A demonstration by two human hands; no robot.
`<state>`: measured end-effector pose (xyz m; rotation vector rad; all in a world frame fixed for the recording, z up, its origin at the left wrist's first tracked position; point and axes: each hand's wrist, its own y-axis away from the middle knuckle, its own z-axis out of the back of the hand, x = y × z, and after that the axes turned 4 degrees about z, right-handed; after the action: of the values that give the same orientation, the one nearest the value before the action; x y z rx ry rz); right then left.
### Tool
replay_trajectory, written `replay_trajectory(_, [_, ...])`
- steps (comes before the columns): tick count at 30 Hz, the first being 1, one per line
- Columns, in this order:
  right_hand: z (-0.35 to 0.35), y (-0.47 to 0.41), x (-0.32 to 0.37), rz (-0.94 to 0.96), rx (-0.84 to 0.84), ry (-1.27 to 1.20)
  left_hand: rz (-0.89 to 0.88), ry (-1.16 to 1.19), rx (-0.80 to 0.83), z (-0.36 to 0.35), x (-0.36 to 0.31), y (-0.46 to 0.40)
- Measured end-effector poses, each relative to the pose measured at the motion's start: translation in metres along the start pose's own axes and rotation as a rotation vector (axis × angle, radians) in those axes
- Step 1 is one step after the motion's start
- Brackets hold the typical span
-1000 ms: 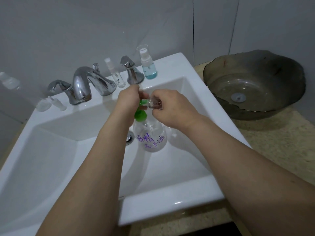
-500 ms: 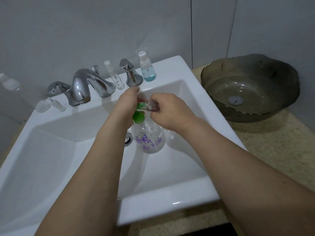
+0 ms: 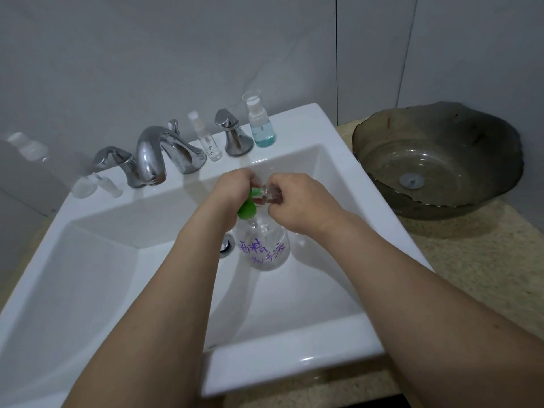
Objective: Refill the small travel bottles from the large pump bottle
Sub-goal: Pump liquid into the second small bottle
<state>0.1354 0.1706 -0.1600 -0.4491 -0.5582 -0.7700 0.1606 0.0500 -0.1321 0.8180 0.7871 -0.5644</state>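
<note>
A grey tiled wall stands behind a white rectangular sink point(image 3: 294, 357) set into a speckled beige countertop point(image 3: 471, 260). Standing in the sink's basin, just right of the metal drain point(image 3: 226, 245), is a large clear pump bottle point(image 3: 263, 248) with purple handwriting on its side and a green pump head point(image 3: 247, 208). A person leans over it with both bare forearms stretched forward. The left hand point(image 3: 232, 187) is curled over the top of the green pump head, fingers bent down around it. The right hand point(image 3: 297, 201) pinches a small clear travel bottle point(image 3: 270, 195) between its curled fingers, holding it tilted sideways with its mouth right at the green nozzle. Both hands meet above the large bottle, almost touching each other. Along the sink's back ledge sits a chrome faucet point(image 3: 159, 154) with two chrome handles, one to its left point(image 3: 117, 160) and one to its right point(image 3: 232, 134). Between the faucet and the right handle stands a slim clear spray vial point(image 3: 206, 139). Just right of that handle stands a small spray bottle with blue liquid point(image 3: 260, 125) in its lower part. At the ledge's left end lie two small clear pieces point(image 3: 97, 185), too blurred to identify. On the countertop to the right of the sink, well apart from the hands, rests a dark glass bowl point(image 3: 435, 160) with a chipped, uneven rim.
</note>
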Motion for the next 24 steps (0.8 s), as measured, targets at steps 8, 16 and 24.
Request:
replay_trajectory(8, [0.003, 0.000, 0.002, 0.039, -0.036, -0.008, -0.008, 0.042, 0.005, 0.003, -0.003, -0.003])
replay_trajectory(16, [0.002, -0.002, 0.001, 0.113, -0.135, -0.033, -0.107, 0.259, -0.020, 0.007, -0.009, -0.007])
replay_trajectory(24, [0.000, -0.003, -0.001, 0.025, -0.029, 0.026, 0.036, -0.031, -0.048, 0.002, -0.005, 0.002])
